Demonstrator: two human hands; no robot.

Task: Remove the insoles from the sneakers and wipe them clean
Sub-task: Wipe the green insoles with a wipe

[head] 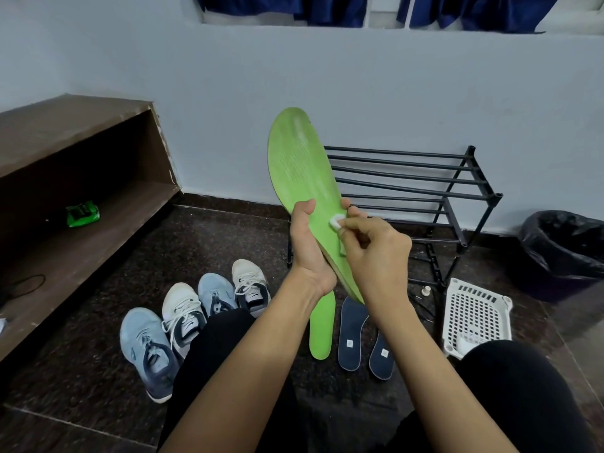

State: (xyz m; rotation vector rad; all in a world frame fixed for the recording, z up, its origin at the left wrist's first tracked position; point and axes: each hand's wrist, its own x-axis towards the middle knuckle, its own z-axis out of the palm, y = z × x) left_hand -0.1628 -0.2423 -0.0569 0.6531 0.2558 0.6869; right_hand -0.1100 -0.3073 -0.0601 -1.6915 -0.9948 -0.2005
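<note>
My left hand (309,246) grips a green insole (300,165) by its lower half and holds it upright, toe end up. My right hand (376,253) pinches a small white wipe (336,221) against the insole's face just above the heel part. A second green insole (322,325) lies on the floor below, with two dark blue insoles (351,338) to its right. Several sneakers, two blue (147,348) and two white (183,315), stand in a row on the floor at the left.
A black metal shoe rack (425,191) stands against the wall behind the insole. A white perforated basket (474,315) lies at the right, a black-lined bin (565,250) beyond it. A brown shelf (81,223) at the left holds a green wipes packet (81,214).
</note>
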